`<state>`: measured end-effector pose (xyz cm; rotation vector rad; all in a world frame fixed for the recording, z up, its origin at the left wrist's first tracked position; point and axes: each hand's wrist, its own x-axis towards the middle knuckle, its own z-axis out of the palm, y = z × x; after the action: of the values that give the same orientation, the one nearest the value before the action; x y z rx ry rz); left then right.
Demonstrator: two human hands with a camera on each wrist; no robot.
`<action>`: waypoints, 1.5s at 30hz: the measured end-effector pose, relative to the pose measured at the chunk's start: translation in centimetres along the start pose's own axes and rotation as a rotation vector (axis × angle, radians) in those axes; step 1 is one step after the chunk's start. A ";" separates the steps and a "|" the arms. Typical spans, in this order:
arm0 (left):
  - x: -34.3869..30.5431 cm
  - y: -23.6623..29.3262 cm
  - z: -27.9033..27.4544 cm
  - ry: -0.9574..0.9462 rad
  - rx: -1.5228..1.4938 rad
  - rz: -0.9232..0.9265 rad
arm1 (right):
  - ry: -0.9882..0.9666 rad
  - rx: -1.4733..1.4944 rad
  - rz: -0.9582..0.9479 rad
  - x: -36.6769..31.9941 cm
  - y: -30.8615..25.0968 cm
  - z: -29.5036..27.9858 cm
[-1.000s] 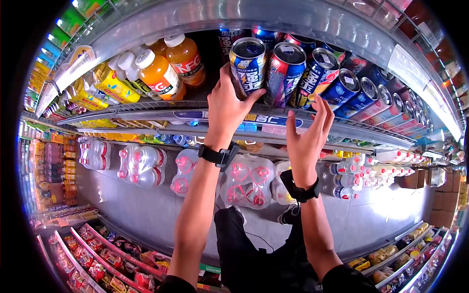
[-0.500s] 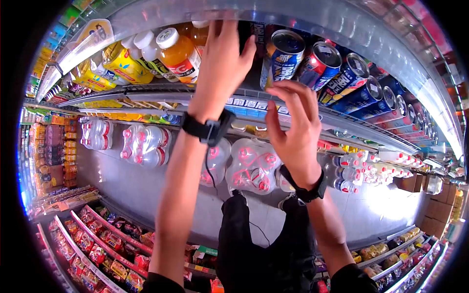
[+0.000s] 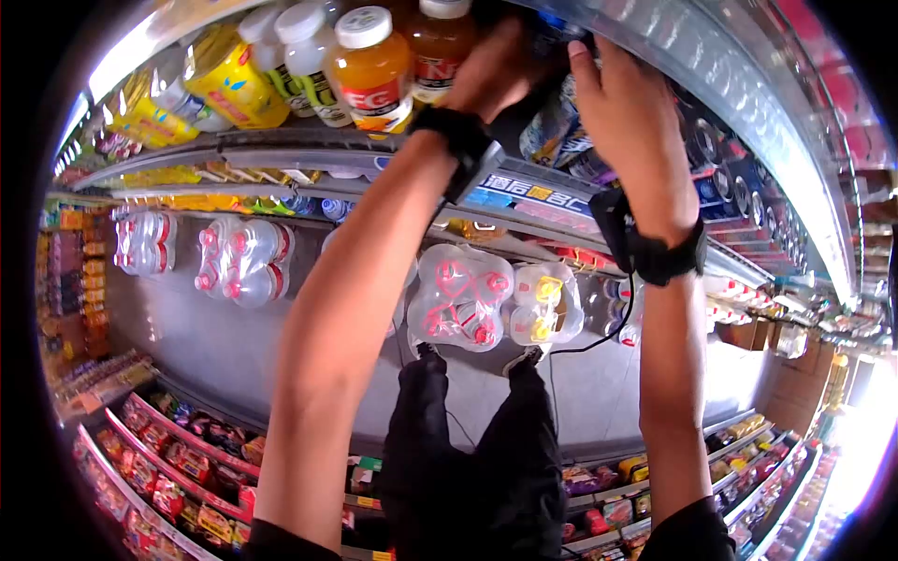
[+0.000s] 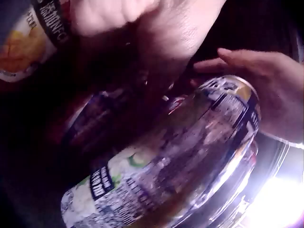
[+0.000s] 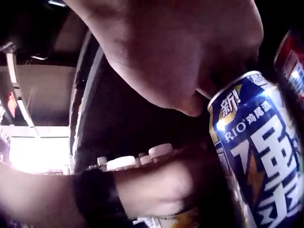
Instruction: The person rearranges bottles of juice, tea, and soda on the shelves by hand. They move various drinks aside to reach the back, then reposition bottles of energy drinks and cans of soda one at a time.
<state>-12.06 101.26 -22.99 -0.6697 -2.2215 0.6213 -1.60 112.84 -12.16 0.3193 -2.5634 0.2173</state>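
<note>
My left hand (image 3: 500,70) reaches deep onto the drinks shelf, between the orange juice bottles and the front can. In the left wrist view the left hand (image 4: 156,28) hangs over dark cans (image 4: 95,118) farther back, its fingertips lost in shadow; I cannot tell whether they hold one. My right hand (image 3: 636,117) extends over the cans. In the right wrist view the right hand (image 5: 180,57) is above a blue RIO can (image 5: 261,156), thumb close to its rim. The left wrist view shows the right hand (image 4: 266,85) with straight fingers behind the can top.
Orange juice bottles (image 3: 372,70) and yellow packs (image 3: 234,79) line the shelf's left side. More cans (image 3: 716,187) stand to the right. A metal shelf edge (image 3: 748,93) hangs overhead. Wrapped bottle packs (image 3: 463,299) stand on the floor, with snack racks (image 3: 178,449) behind.
The left hand left the front can, moved left, then reached deeper into the shelf. The right hand rose from in front of the cans to over them. The view shifted closer to the shelf.
</note>
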 end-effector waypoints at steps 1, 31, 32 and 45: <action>-0.3 -0.3 -0.7 0.155 -0.587 -0.162 | 0.035 -0.026 -0.038 0.8 1.2 1.0; -7.6 -3.7 -8.7 0.252 -1.571 -0.725 | -0.188 0.207 -0.169 -0.1 -0.6 -2.6; -7.9 -3.7 -8.7 0.252 -1.571 -0.728 | -0.183 0.217 -0.172 -0.5 -0.3 -3.1; -9.7 -4.8 -8.5 0.100 -1.533 -0.576 | -0.122 0.159 -0.216 -2.1 1.6 -2.0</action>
<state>-1.15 93.51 -19.62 -0.6076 -2.2839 -1.5049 0.72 115.19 -11.79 0.6840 -2.6111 0.3312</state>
